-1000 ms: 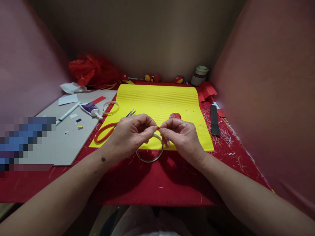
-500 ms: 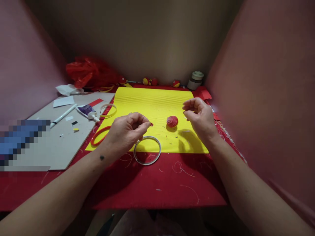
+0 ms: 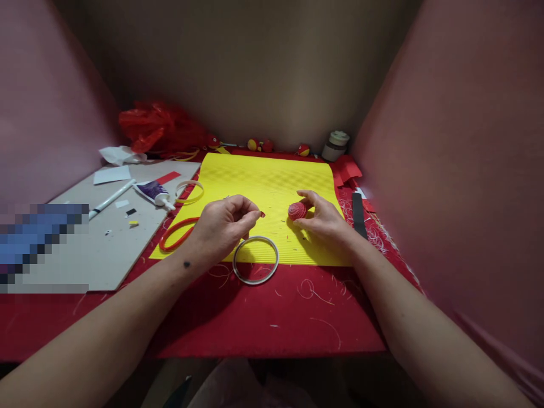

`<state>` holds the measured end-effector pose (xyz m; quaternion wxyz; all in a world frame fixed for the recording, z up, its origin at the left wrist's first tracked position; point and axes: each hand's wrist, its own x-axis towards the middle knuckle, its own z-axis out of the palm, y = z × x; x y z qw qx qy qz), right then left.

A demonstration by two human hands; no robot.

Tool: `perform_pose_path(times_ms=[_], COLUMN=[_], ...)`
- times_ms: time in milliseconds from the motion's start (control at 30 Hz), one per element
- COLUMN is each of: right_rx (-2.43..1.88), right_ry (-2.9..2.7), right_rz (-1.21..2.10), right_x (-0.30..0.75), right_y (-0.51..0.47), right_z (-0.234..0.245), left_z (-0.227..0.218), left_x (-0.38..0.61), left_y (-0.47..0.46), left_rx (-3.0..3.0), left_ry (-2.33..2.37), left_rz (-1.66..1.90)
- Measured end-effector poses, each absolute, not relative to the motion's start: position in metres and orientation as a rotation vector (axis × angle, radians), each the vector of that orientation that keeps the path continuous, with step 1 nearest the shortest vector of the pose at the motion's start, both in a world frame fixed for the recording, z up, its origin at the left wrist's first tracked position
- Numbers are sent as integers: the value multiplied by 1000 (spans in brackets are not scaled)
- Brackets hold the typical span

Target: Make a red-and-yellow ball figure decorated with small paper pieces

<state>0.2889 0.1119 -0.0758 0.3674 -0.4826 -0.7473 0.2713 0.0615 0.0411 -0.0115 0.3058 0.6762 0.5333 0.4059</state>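
Note:
My left hand [image 3: 232,224] pinches a tiny red piece [image 3: 262,215] between thumb and forefinger, above the yellow corrugated sheet [image 3: 263,175]. A round red-and-white ball [image 3: 296,211], wound or coiled in look, sits on that sheet. Around its right side, the fingers and thumb of my right hand [image 3: 321,215] are spread apart; whether they touch it I cannot tell. A pale ring [image 3: 277,266] lies below my left hand, across the sheet's front edge. Left of that hand is a red ring [image 3: 164,243], partly hidden by the wrist.
On the grey board [image 3: 102,260] at left lie a glue tube [image 3: 153,192], a white pen-like stick [image 3: 113,198] and paper scraps. A yellow ring [image 3: 190,192] rests beside it. Small red-and-yellow figures [image 3: 254,144], a jar [image 3: 335,146] and a red bag [image 3: 157,127] stand behind. A black strip [image 3: 359,215] lies right.
My right hand has moved left and down to the red ball, its fingers now on either side of it. My left hand keeps its pinch on the red piece, nearly still.

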Motion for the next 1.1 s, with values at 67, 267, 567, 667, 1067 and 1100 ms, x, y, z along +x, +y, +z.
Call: perform_pose_path(times_ms=[67,267,567,667,1067,1100], right_rx=[-1120,-749,-746,-722,-643,-651], right_ry=[-1871,-1658,-1513,-1507,-1340,-1323], right_rz=[749,979,1099,1101,1330,1357], right_x=[287,270,248,242,236,237], right_y=[108,84,67,62,58,58], right_z=[-70,-47,-54,-54,-58,-58], left_z=[-11,-13,-13,-12,-11,-11], left_x=[61,61,64,64,61,61], left_y=[41,36,29,28,26,26], left_rx=[1781,1840,2405,2444,2322,2286], left_ry=[1409,1375,1399,1418,1504,1525], left_rz=[1084,1222,1374,1337,1363,1369])
